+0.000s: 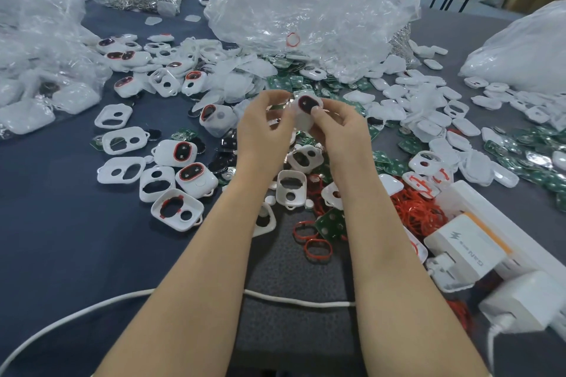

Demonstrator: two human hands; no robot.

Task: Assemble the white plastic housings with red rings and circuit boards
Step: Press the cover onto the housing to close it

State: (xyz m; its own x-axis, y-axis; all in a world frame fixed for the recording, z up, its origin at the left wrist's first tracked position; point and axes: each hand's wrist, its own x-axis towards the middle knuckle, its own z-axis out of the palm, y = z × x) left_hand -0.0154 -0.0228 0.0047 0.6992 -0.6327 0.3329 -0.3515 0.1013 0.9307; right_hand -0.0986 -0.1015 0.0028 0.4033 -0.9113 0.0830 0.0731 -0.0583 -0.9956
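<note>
**Both hands hold one white housing above the parts pile**

The person's left hand (263,127) and right hand (341,128) meet above the middle of the dark blue-grey table (61,239), holding between them a small white plastic housing with a rounded body (301,119). A red oval ring (307,102) sits around the dark opening in its front face. The left fingers (271,98) are curled and pinch the housing's left edge. The right thumb presses on the front face just below the ring, with the other right fingers curled behind the housing, mostly hidden.

Below the hands, a dark textured mat (294,269) carries two loose red oval rings (317,249) and a green circuit board (332,225). A tangled heap of red rings (419,208) lies just to the right. To the left, empty white housing frames (122,170) lie near finished white housings with red rings fitted (179,153). More green boards (526,156) and white shells spread across the right side of the table.

A large crumpled clear plastic bag (306,3) stands behind the pile. A white charger block (468,251) sits at the right edge, and a white cable (92,309) runs across the table under both forearms.
</note>
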